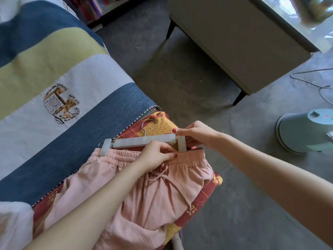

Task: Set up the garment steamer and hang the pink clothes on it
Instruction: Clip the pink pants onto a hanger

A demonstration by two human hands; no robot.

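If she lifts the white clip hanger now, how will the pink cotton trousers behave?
The pink cotton trousers look thin and creased, so they would probably hang limp and light. The white clip hanger looks rigid and should keep its shape. The right hand is at one clip; the waistband may slip if unclipped.

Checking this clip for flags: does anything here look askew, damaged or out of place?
Nothing is damaged or spilled. The clip hanger lies slanted across the pink trousers' waistband: the left clip sits at the band, while the right hand holds the right clip and the left hand pinches the waistband.
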